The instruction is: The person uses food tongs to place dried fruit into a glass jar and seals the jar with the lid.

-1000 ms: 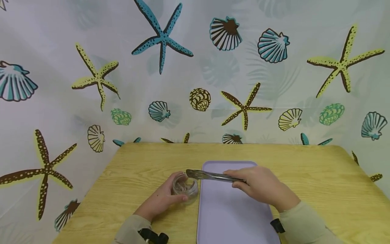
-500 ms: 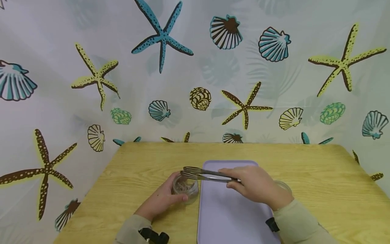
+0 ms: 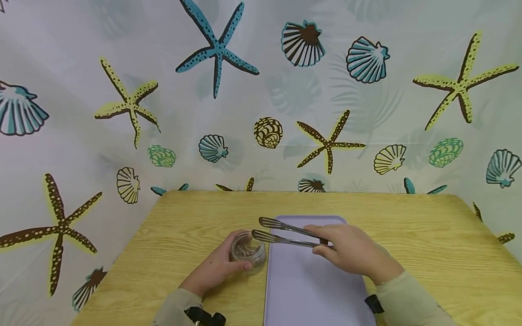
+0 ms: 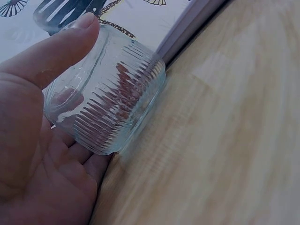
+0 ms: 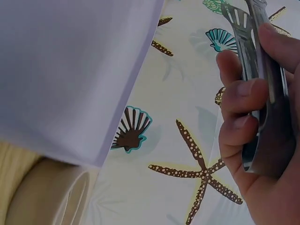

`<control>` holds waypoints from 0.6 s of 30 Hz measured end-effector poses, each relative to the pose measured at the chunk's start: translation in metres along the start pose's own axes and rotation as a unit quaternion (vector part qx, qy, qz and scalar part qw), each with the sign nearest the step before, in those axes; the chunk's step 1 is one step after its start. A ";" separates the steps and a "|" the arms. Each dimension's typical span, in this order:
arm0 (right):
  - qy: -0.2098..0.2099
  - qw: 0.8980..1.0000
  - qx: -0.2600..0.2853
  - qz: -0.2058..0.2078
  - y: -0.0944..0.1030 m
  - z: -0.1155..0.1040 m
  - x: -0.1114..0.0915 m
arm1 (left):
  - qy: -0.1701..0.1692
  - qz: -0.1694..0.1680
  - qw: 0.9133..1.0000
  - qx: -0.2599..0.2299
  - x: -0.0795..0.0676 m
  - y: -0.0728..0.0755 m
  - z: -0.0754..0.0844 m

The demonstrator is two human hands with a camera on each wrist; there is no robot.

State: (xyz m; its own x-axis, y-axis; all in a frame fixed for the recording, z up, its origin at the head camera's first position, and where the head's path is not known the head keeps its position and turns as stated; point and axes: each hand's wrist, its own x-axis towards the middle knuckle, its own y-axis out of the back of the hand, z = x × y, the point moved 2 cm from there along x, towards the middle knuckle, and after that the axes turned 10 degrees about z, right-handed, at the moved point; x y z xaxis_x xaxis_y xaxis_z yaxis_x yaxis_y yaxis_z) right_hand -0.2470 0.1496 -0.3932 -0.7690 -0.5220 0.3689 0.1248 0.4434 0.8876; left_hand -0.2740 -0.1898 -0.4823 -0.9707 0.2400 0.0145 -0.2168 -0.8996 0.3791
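Note:
My left hand (image 3: 218,267) grips a clear ribbed glass jar (image 3: 256,262) on the wooden table, just left of the lavender tray (image 3: 311,290). Reddish-brown bits (image 4: 124,91) lie in the jar, seen through its wall in the left wrist view. Slotted metal tongs (image 3: 281,239) are in my right hand (image 3: 355,249), above the tray, their arms spread apart with nothing visible between the tips. The tips point left, with the lower one close to the jar's rim. In the right wrist view, fingers (image 5: 239,108) curl round the tongs' handle.
A round clear rim (image 3: 382,249) shows partly behind my right wrist, to the right of the tray. The wooden table (image 3: 195,213) runs back to a hanging cloth (image 3: 244,108) printed with starfish and shells.
The tongs were squeezed together over the jar's mouth; their arms have since spread apart. They have also drawn slightly right, away from the jar. The left hand and jar stayed put.

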 end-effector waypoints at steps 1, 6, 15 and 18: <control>-0.007 1.000 0.000 -0.001 0.000 0.001 -0.001 | 0.001 -0.001 1.000 -0.001 0.000 0.001 0.000; -0.032 0.999 -0.001 0.001 0.000 0.009 -0.006 | -0.002 0.000 1.000 0.004 -0.001 0.001 -0.001; -0.082 0.997 0.005 0.004 0.009 0.021 -0.016 | -0.002 0.005 1.000 0.014 0.000 -0.001 0.001; -0.094 0.996 0.006 -0.002 0.011 0.027 -0.021 | 0.000 0.004 1.000 0.015 0.000 -0.001 0.001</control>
State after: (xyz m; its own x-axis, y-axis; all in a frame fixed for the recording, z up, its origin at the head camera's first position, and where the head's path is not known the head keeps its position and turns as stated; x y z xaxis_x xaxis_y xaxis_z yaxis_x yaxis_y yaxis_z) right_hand -0.2466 0.1849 -0.3987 -0.8728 -0.3791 0.3074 0.1156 0.4513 0.8848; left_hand -0.2741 -0.1887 -0.4815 -0.9725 0.2323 0.0175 -0.2054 -0.8904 0.4063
